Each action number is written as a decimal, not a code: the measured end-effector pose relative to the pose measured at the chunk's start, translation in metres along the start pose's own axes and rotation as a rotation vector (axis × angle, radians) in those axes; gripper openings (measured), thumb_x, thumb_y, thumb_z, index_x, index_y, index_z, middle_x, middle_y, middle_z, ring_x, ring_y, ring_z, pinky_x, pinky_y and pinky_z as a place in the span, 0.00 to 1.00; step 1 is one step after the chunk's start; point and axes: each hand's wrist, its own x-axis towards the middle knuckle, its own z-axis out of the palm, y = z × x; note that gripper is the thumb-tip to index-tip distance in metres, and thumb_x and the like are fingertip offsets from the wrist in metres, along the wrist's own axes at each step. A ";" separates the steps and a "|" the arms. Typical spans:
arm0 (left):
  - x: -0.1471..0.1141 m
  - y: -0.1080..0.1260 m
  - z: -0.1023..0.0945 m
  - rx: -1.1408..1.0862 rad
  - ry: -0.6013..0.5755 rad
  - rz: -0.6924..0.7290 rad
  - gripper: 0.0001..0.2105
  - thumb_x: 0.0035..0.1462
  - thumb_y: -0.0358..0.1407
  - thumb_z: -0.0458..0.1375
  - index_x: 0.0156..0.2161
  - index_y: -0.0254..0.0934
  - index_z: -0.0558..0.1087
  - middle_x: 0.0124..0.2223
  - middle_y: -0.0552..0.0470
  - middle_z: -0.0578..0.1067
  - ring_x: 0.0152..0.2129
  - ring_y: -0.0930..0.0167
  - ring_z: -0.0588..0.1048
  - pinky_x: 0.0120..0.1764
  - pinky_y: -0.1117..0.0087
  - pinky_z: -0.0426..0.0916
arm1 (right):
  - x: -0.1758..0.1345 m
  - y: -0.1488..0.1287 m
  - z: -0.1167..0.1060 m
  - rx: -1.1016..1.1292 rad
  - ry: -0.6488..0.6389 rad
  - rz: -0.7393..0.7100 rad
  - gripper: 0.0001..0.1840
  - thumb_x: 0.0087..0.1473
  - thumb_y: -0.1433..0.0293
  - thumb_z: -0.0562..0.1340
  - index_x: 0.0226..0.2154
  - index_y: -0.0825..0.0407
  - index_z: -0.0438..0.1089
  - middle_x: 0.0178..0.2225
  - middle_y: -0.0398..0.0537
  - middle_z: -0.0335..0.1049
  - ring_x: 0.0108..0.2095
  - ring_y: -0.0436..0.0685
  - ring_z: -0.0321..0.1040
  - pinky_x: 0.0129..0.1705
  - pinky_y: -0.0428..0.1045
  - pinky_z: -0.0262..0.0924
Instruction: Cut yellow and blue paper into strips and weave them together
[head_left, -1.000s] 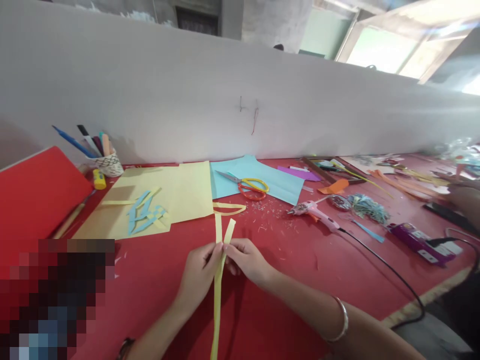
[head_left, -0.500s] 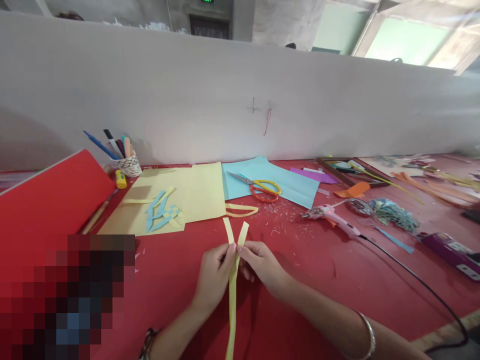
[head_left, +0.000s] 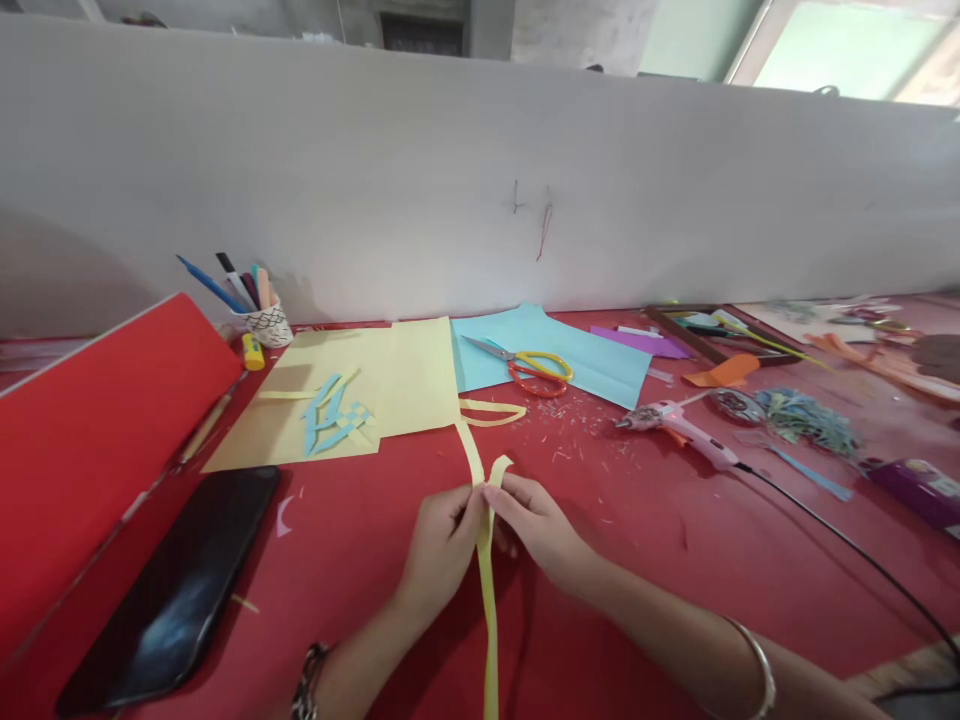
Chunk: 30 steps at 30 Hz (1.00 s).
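Your left hand (head_left: 444, 548) and right hand (head_left: 546, 538) pinch a narrow, unwoven yellow paper strip (head_left: 488, 610) over the red bench (head_left: 360, 530); beyond, the blue-and-yellow woven paper piece (head_left: 349, 420) looks part-made, checked but with ends loose

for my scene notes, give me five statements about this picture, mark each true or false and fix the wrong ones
1. The left hand and the right hand both hold narrow yellow paper. True.
2. The scissors are in the right hand. False: the scissors lie partly on the blue paper.
3. The pink glue gun lies on the red table. True.
4. The phone is propped upright. False: the phone lies flat on the table.
5. A pale bangle is on the right arm. True.
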 end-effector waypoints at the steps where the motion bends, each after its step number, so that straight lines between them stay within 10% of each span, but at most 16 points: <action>1: -0.001 0.000 0.000 -0.010 0.001 -0.006 0.20 0.55 0.42 0.46 0.17 0.34 0.67 0.17 0.54 0.70 0.15 0.75 0.66 0.21 0.76 0.61 | 0.000 0.000 0.000 0.005 -0.015 0.009 0.18 0.42 0.55 0.56 0.17 0.53 0.57 0.10 0.34 0.53 0.12 0.42 0.50 0.15 0.41 0.46; 16: 0.001 0.004 0.002 -0.127 -0.063 -0.040 0.16 0.55 0.41 0.46 0.22 0.36 0.65 0.19 0.56 0.68 0.18 0.75 0.66 0.26 0.75 0.63 | -0.001 0.004 0.003 0.059 0.157 -0.014 0.17 0.43 0.58 0.54 0.15 0.52 0.54 0.10 0.33 0.49 0.11 0.41 0.46 0.14 0.41 0.41; 22: 0.001 0.002 0.000 0.039 0.151 -0.037 0.16 0.52 0.43 0.47 0.18 0.37 0.54 0.17 0.60 0.54 0.15 0.78 0.55 0.19 0.77 0.53 | 0.000 0.002 0.001 0.035 0.197 -0.032 0.17 0.43 0.58 0.53 0.15 0.52 0.53 0.10 0.34 0.48 0.12 0.42 0.45 0.15 0.42 0.41; 30: -0.002 0.001 -0.002 0.154 0.185 0.010 0.16 0.53 0.40 0.46 0.18 0.37 0.53 0.17 0.60 0.54 0.16 0.78 0.55 0.19 0.77 0.50 | -0.004 0.001 0.002 -0.154 0.020 -0.099 0.13 0.44 0.63 0.54 0.17 0.52 0.55 0.12 0.35 0.52 0.14 0.44 0.50 0.17 0.42 0.45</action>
